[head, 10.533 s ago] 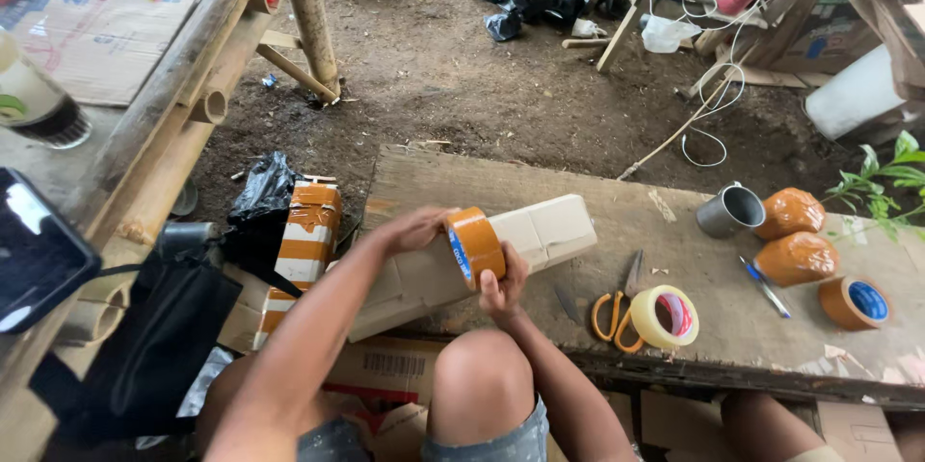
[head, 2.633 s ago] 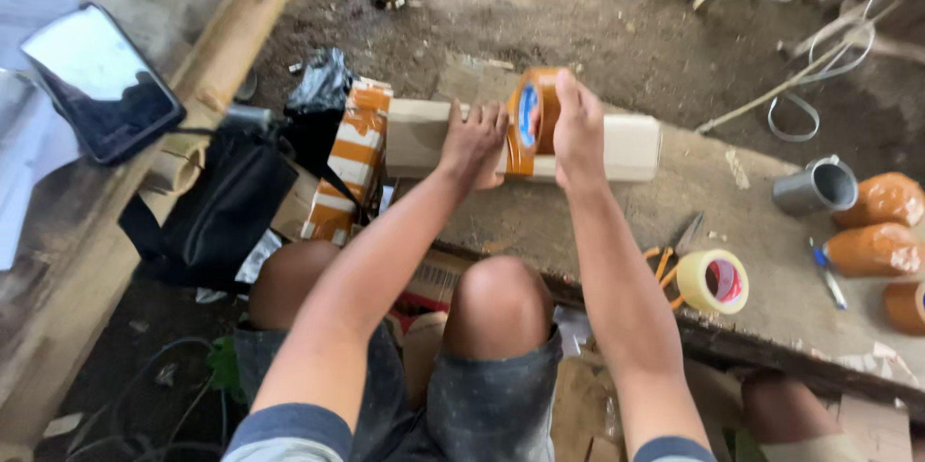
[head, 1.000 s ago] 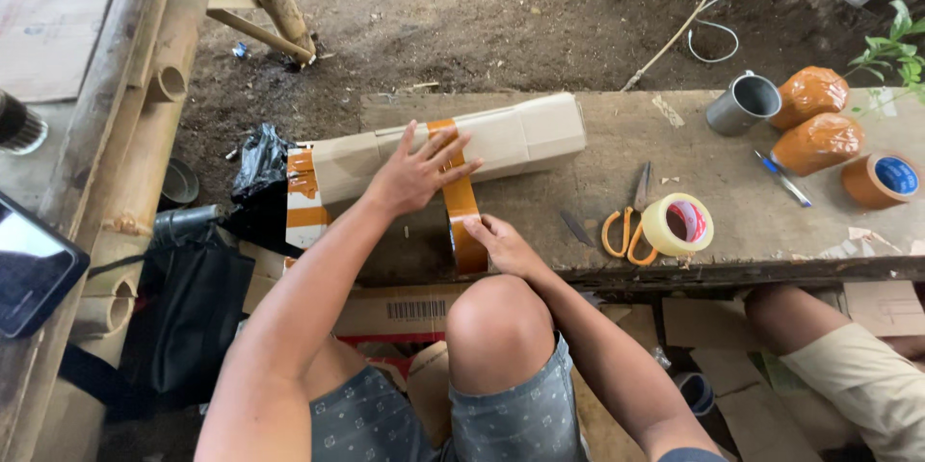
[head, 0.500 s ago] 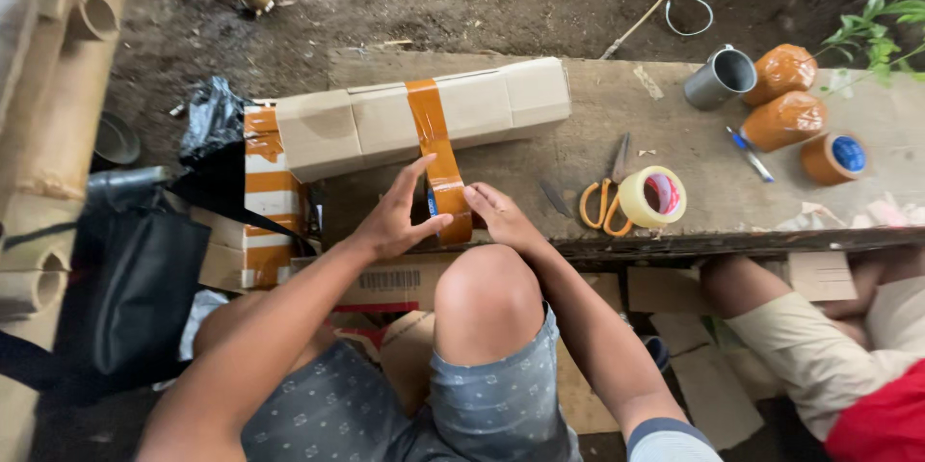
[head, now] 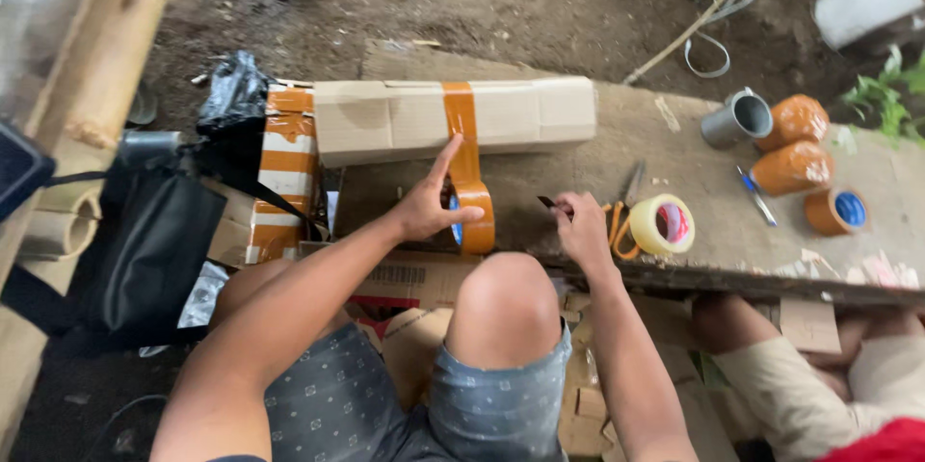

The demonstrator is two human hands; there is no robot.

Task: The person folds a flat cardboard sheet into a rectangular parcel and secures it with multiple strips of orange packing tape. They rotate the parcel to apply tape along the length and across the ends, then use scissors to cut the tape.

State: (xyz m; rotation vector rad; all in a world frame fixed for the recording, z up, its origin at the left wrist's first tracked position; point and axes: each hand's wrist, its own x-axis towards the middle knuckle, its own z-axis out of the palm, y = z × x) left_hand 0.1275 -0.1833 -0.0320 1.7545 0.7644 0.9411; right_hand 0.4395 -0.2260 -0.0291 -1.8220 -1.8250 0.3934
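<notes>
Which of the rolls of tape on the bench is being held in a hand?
The brown roll in the left hand, its strip running up over the long cardboard box. The pale yellow roll and the brown rolls at far right lie untouched.

You sit over a bare dirt floor strewn with small debris, in soft daylight. A rough, worn table runs across in front of you. Thick bamboo poles frame your left side, and green leaves poke in at far right.
</notes>
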